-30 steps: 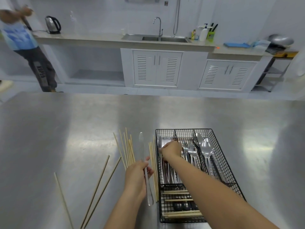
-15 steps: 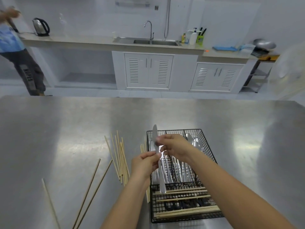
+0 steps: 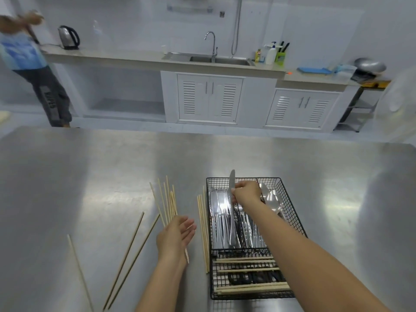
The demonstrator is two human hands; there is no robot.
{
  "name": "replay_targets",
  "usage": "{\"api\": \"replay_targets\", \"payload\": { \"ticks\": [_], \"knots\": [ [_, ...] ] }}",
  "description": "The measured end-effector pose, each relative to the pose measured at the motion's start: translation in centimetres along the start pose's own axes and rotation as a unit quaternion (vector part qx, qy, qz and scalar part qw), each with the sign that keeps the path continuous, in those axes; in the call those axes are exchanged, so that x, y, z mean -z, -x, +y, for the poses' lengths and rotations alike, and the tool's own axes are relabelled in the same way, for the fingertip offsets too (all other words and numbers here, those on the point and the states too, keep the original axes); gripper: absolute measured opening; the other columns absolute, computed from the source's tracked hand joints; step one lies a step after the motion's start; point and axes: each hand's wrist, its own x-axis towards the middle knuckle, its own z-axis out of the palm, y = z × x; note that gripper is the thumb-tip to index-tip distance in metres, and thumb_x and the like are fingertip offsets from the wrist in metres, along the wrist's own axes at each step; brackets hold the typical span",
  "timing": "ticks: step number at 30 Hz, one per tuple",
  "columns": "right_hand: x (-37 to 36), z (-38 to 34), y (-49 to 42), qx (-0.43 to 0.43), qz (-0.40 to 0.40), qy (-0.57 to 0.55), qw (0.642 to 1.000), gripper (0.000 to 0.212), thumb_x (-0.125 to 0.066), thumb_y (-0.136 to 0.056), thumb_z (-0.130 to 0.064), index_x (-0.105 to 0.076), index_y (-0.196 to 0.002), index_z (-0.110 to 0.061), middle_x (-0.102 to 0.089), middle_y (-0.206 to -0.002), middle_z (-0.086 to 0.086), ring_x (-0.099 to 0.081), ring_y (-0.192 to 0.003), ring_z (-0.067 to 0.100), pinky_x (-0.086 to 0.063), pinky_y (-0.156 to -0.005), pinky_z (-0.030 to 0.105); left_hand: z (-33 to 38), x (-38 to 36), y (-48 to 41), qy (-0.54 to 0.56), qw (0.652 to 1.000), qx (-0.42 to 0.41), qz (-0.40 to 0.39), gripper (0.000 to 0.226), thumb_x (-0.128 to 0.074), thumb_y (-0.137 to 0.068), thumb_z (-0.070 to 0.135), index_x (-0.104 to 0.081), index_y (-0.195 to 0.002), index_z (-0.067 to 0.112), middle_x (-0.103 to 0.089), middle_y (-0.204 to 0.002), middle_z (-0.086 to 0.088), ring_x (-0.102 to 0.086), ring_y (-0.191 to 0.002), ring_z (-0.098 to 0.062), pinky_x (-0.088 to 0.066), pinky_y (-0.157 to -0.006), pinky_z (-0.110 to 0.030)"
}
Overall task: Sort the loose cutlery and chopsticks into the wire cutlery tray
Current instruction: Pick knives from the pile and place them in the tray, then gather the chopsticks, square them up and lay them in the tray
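Note:
A black wire cutlery tray (image 3: 290,207) sits on the steel table, with knives in its left slot, forks in the middle, spoons (image 3: 271,199) at right and chopsticks across the near compartment. My right hand (image 3: 246,194) grips a table knife (image 3: 231,183) over the knife slot, blade pointing away from me. My left hand (image 3: 176,236) hovers open, palm turned right, above loose wooden chopsticks (image 3: 167,200). More chopsticks (image 3: 202,230) lie along the tray's left side, and three (image 3: 132,253) are scattered at lower left.
The steel table (image 3: 90,172) stretches wide to the left and right of the tray. Behind it stands a counter with a sink (image 3: 216,59) and a kettle (image 3: 68,38). A person (image 3: 33,68) stands at far left.
The knife passed from my left hand to my right, which now holds it over the knife slot. My left hand let go and moved down and left, open, over the loose chopsticks.

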Motion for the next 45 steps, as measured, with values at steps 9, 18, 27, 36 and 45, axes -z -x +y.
{"api": "replay_targets", "payload": {
  "ticks": [9, 18, 27, 36, 45],
  "knots": [
    [-2.4, 0.5, 0.5, 0.092, -0.013, 0.271, 0.958, 0.026, -0.057, -0.093, -0.018, -0.065, -0.077, 0.001, -0.066, -0.075, 0.012, -0.068, -0.069, 0.024, -0.054, -0.056, 0.029, 1.2, 2.9, 0.7, 0.032, 0.999, -0.013, 0.025, 0.011, -0.053, -0.089, 0.006, -0.061, -0.084, 0.000, -0.067, -0.085, -0.017, -0.065, -0.078, -0.029, -0.054, -0.074, -0.031],
    [-2.9, 0.0, 1.6, 0.145, -0.012, 0.421, 0.895, 0.024, -0.052, -0.085, 0.012, -0.062, -0.104, 0.001, -0.064, -0.092, 0.008, -0.058, -0.082, 0.022, -0.046, -0.070, 0.022, 1.3, 4.7, 0.5, 0.022, 0.997, -0.035, 0.058, 0.009, -0.054, -0.089, 0.006, -0.062, -0.087, 0.001, -0.067, -0.086, -0.016, -0.066, -0.080, -0.029, -0.054, -0.074, -0.031],
    [-5.8, 3.4, 11.2, 0.294, -0.065, 0.251, 0.920, 0.018, -0.049, -0.093, -0.016, -0.065, -0.102, -0.015, -0.065, -0.098, -0.002, -0.060, -0.086, 0.011, -0.049, -0.076, 0.019, 3.0, 7.3, -1.1, 0.031, 0.979, -0.117, 0.163, 0.014, -0.056, -0.088, 0.005, -0.056, -0.075, 0.009, -0.059, -0.081, -0.010, -0.059, -0.066, -0.023, -0.053, -0.069, -0.028],
    [-10.2, 2.0, 12.2, 0.180, -0.168, 0.257, 0.934, 0.054, -0.047, -0.095, -0.033, -0.035, -0.139, -0.005, -0.038, -0.136, 0.014, -0.040, -0.126, 0.027, -0.038, -0.102, 0.033, 3.6, 11.7, -2.9, -0.311, 0.862, -0.187, 0.354, 0.037, -0.062, -0.079, 0.024, -0.060, -0.111, 0.006, -0.055, -0.125, -0.019, -0.046, -0.115, -0.038, -0.035, -0.096, -0.046],
    [-12.0, 0.1, 9.5, 0.075, -0.133, 0.325, 0.933, 0.072, -0.054, -0.090, -0.035, -0.018, -0.144, -0.004, -0.012, -0.148, 0.032, -0.020, -0.137, 0.040, -0.034, -0.107, 0.040, 2.9, 15.3, -4.6, -0.463, 0.805, -0.104, 0.356, 0.073, -0.061, -0.080, 0.040, -0.036, -0.134, -0.002, -0.037, -0.140, -0.025, -0.033, -0.126, -0.041, -0.029, -0.101, -0.053]
  ]
}}
